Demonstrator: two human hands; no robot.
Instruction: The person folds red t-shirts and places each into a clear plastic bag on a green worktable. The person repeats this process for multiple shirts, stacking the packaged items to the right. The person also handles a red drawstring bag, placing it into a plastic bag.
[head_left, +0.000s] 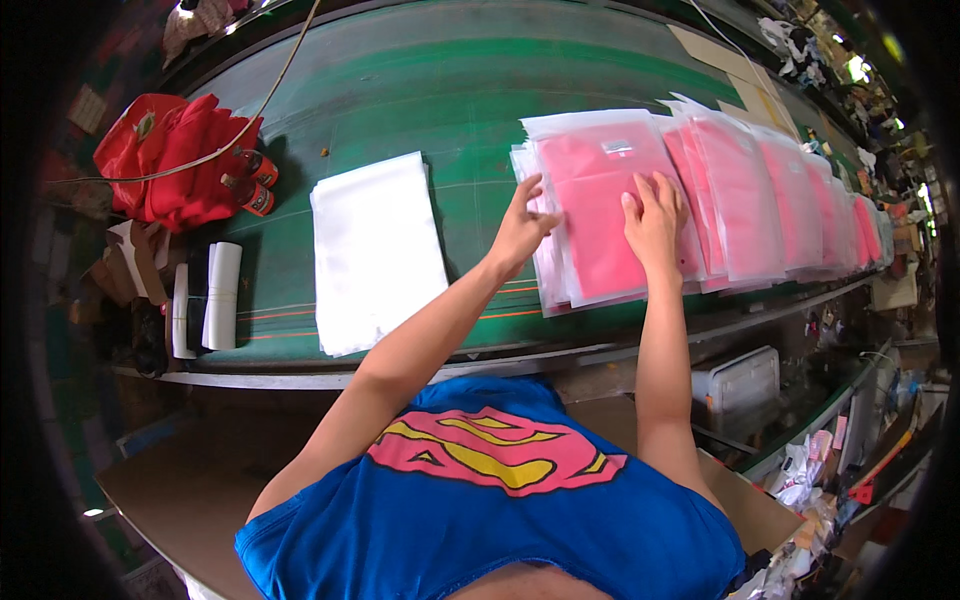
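Note:
In the head view, a stack of translucent plastic bags with folded pink cloth inside (592, 247) lies on the green table (375, 97). My right hand (657, 223) rests on the top bag, its fingers spread over the pink cloth. Beside the stack's left edge is my left hand (523, 229), with thumb and fingers apart and nothing visible between them. Whether its fingertips touch the bags cannot be told. A pile of flat white plastic bags (379, 247) lies to the left of that hand.
More bagged pink pieces (739, 195) overlap in a row towards the right. At the left lie red cloth (191, 165), two small bottles (257, 196) with red labels and rolled white plastic (223, 296). A cord (247, 124) hangs across the left side. Flat cardboard (720, 56) lies at the back right.

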